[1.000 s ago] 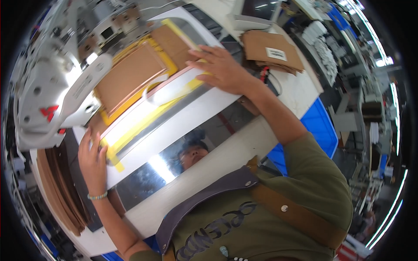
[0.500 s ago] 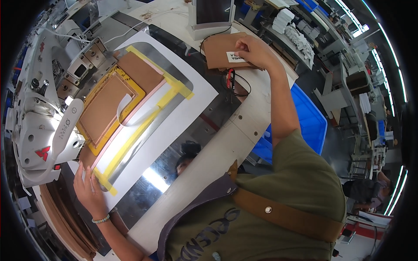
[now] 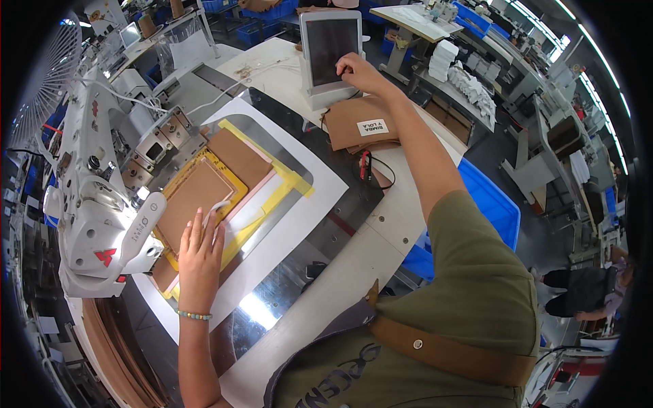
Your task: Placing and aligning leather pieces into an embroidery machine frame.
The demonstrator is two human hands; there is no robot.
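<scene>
My left hand (image 3: 201, 251) lies stretched out with fingers apart over the lower edge of a yellow frame (image 3: 237, 178). Inside that frame shows a brown panel (image 3: 196, 194), and a small white curled strip (image 3: 221, 205) rises next to my fingertips. Another brown piece (image 3: 239, 155) extends beyond the frame, edged by yellow tape (image 3: 298, 182) on a white sheet (image 3: 320, 180). My right hand (image 3: 360, 73) is at a dark upright screen (image 3: 325, 44), its fingers curled with nothing visible in them; whether a fingertip touches the glass I cannot tell.
A white sewing machine head (image 3: 98, 228) stands close on the left. Below my right forearm lie folded brown pieces (image 3: 343, 122) with a white label, beside a black cable (image 3: 389, 173). A blue bin (image 3: 486, 204) sits right of the table. Brown sheets (image 3: 109, 347) are stacked lower left.
My right hand has left the brown pieces and risen to the screen. My left hand has moved from the sheet's lower corner up onto the yellow frame. The view has shifted.
</scene>
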